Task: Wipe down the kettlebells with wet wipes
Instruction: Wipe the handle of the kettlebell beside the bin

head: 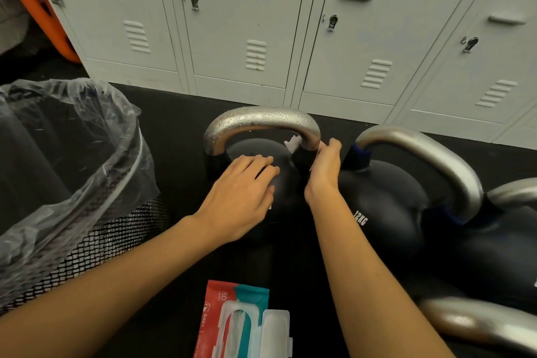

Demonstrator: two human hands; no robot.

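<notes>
A black kettlebell (286, 183) with a silver handle beaded with water drops stands on the dark floor in the middle. My left hand (241, 186) lies flat on top of its body, fingers together. My right hand (325, 168) is closed around the right leg of the handle, pressing a white wet wipe (293, 143) against it; only a corner of the wipe shows. A second kettlebell (386, 197), marked 12KG, stands just to the right. The wet wipe pack (232, 322), red and teal with its lid open, lies near the bottom edge.
A black mesh bin (96, 241) with a clear plastic liner stands at the left. More kettlebells (499, 241) crowd the right side, one handle (476, 325) at the lower right. Grey lockers (261, 23) line the back; something orange (35, 9) leans at the far left.
</notes>
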